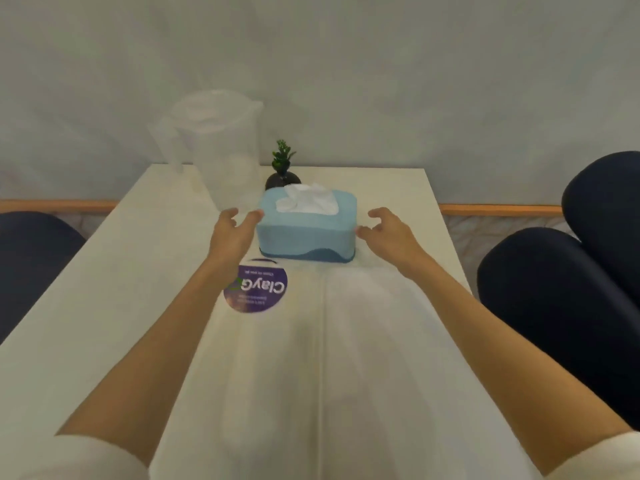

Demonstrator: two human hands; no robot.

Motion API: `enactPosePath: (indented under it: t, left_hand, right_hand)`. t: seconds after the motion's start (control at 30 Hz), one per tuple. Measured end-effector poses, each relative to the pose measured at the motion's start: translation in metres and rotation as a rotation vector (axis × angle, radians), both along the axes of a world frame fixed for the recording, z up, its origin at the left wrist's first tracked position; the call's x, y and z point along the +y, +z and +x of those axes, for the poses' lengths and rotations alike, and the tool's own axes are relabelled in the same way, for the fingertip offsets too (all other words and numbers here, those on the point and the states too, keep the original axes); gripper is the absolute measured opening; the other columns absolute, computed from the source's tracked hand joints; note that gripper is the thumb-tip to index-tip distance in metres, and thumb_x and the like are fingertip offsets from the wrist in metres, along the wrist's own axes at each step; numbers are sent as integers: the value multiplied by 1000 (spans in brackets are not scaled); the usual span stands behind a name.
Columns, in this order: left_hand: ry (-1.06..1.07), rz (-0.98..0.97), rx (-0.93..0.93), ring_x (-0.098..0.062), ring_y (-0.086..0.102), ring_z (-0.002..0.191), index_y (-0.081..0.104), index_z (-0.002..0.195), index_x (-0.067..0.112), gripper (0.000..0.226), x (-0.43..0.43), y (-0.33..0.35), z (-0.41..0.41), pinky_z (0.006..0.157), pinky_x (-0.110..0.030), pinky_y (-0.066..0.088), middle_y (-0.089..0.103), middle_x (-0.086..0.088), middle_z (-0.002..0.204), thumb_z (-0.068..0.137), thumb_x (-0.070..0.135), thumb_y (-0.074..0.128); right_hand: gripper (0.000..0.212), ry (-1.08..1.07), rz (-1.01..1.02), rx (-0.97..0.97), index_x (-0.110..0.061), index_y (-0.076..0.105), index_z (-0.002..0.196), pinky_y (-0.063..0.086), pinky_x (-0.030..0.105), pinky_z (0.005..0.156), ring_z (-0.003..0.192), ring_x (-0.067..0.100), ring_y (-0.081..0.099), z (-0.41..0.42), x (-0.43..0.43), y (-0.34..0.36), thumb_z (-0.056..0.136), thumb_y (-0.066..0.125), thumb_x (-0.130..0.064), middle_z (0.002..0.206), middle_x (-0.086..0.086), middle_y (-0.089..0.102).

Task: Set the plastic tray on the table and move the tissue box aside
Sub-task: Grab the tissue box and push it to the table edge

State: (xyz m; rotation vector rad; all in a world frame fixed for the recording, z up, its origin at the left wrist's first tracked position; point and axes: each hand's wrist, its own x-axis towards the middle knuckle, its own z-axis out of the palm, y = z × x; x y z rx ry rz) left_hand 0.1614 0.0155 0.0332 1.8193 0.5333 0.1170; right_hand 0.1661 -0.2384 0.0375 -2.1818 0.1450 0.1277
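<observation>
A light blue tissue box [306, 233] with a darker blue base and white tissue sticking out of its top stands on the white table [104, 289], toward the far end. My left hand [233, 233] is at the box's left end, fingers spread, thumb tip almost touching its corner. My right hand [388, 230] is at the box's right end, fingers curled and apart, fingertips very near its side. Neither hand holds anything. No plastic tray can be made out; the near middle of the table looks glossy and blurred.
A clear plastic jug [214, 147] stands at the table's far left. A small green plant in a dark round pot [282, 171] sits just behind the box. A round purple sticker [256, 287] lies near my left wrist. Dark chairs flank the table, left [31, 261] and right [571, 306].
</observation>
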Motion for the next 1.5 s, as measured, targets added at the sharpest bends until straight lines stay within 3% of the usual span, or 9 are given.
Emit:
enactPosePath:
  t: [0.1, 0.2, 0.27, 0.37, 0.67, 0.9, 1.13, 1.27, 1.5]
  left_hand:
    - [-48, -62, 52, -28, 40, 133, 29, 147, 21, 71, 4, -13, 24, 109, -45, 36, 36, -7, 151, 87, 52, 54]
    - [-165, -75, 103, -29, 46, 127, 32, 146, 16, 67, 4, -29, 37, 104, -46, 43, 43, -9, 146, 90, 49, 49]
    - [-203, -68, 97, -27, 54, 112, 40, 139, 13, 59, -1, -38, 40, 80, -33, 57, 53, -11, 131, 91, 48, 46]
    - [-200, -15, 86, -22, 53, 97, 43, 132, 14, 53, -10, -46, 40, 55, -24, 42, 55, -6, 114, 92, 49, 43]
    - [-301, -53, 61, -9, 49, 82, 44, 131, 16, 52, -73, -47, 50, 57, -21, 35, 52, -1, 108, 90, 49, 49]
    - [-330, -121, 82, -21, 52, 96, 43, 130, 12, 51, -130, -38, 75, 61, -25, 41, 54, -5, 116, 91, 43, 52]
    - [-287, -49, 101, -23, 52, 96, 45, 127, 11, 52, -164, -38, 111, 74, -34, 44, 53, -7, 113, 91, 48, 49]
    - [-252, -57, 92, -30, 55, 107, 47, 127, 10, 55, -167, -42, 131, 97, -47, 49, 56, -11, 121, 89, 50, 52]
    - [-270, -29, 76, -27, 54, 107, 44, 130, 14, 60, -174, -44, 153, 99, -46, 48, 54, -9, 121, 90, 58, 46]
  right_hand:
    - [66, -187, 174, 89, -17, 33, 144, 48, 41, 94, 123, 28, 49, 19, 19, -15, 88, 57, -44, 145, 10, 44]
    - [65, -253, 259, 155, -20, 35, 144, 49, 39, 84, 118, 28, 51, 27, 28, -28, 88, 55, -48, 142, 8, 46]
    - [60, -228, 280, 172, -21, 39, 142, 48, 36, 77, 108, 26, 54, 26, 32, -34, 89, 52, -47, 134, 7, 51]
    - [53, -237, 286, 153, -21, 44, 139, 52, 38, 81, 106, 27, 59, 24, 30, -40, 91, 49, -44, 127, 4, 56]
    - [50, -290, 230, 83, -27, 37, 142, 52, 38, 83, 116, 31, 56, 27, -34, -39, 96, 43, -44, 139, 6, 51]
    - [54, -308, 289, 43, -28, 30, 147, 56, 42, 88, 122, 31, 51, 58, -86, -39, 96, 45, -39, 145, 7, 41]
    - [54, -258, 289, 37, -24, 32, 147, 50, 52, 99, 127, 31, 46, 103, -116, -38, 96, 45, -36, 147, 8, 40]
    - [55, -222, 235, 42, -26, 31, 147, 50, 50, 99, 124, 31, 48, 120, -121, -36, 96, 44, -42, 144, 9, 43]
    - [54, -193, 162, 21, -23, 27, 148, 51, 50, 97, 119, 33, 50, 143, -122, -31, 98, 38, -39, 139, 12, 47]
